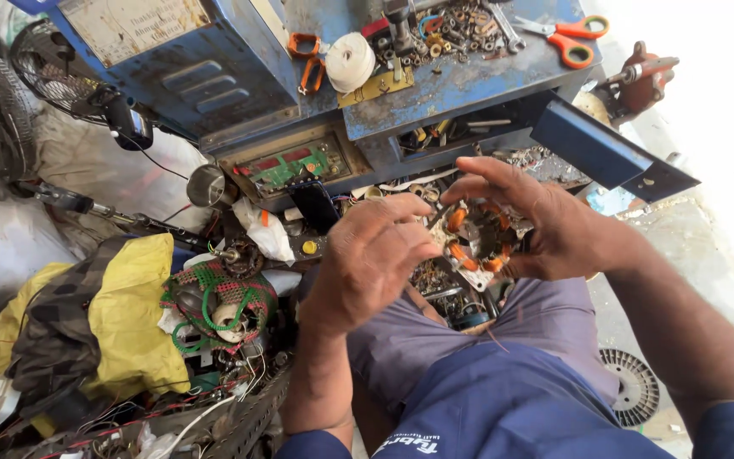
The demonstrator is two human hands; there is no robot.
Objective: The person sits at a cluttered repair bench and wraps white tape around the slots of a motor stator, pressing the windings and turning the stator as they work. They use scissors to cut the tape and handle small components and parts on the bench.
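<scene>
My right hand (pixel 545 225) holds a round motor stator (pixel 476 238) with orange copper coils, gripping it from the right with the fingers arched over its top. My left hand (pixel 371 259) is raised in front of it, fingers curled toward the stator's left edge; whether the fingertips touch it is unclear. Both hands are above my lap, which is covered by purple-grey trousers (pixel 469 340).
A worn blue metal workbench (pixel 469 85) stands ahead with an open drawer (pixel 605 149), orange-handled scissors (pixel 567 38), a roll of white thread (pixel 350 61) and several loose nuts. Left lie a yellow cloth (pixel 133 314), green wire and scrap parts. A grey fan disc (pixel 635 387) rests on the floor.
</scene>
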